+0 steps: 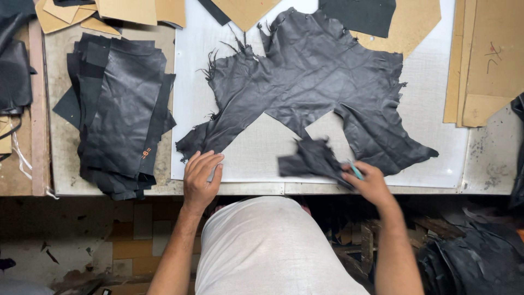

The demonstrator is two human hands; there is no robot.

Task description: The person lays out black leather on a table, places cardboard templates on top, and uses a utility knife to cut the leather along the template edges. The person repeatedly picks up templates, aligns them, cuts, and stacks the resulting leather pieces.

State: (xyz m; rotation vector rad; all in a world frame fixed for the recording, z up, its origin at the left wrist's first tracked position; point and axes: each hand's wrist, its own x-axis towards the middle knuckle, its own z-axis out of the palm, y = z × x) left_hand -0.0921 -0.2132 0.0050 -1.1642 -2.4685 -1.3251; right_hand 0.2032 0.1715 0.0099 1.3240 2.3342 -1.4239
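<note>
A large, ragged-edged black leather hide [322, 82] lies spread on a white cutting board [431, 98]. My left hand [201, 177] rests flat, fingers together, on the board's near left corner, touching the hide's lower left tip. My right hand [370, 183] grips a small black leather scrap [311, 159] at the board's near edge, together with a thin teal-handled tool [355, 170] that pokes out between the fingers. The scrap is blurred.
A stack of cut black leather pieces [120, 109] sits left of the board. Brown cardboard patterns [486, 60] lie at the right and along the back [109, 13]. More black leather is piled below the bench at the right [480, 257] and at the far left [13, 71].
</note>
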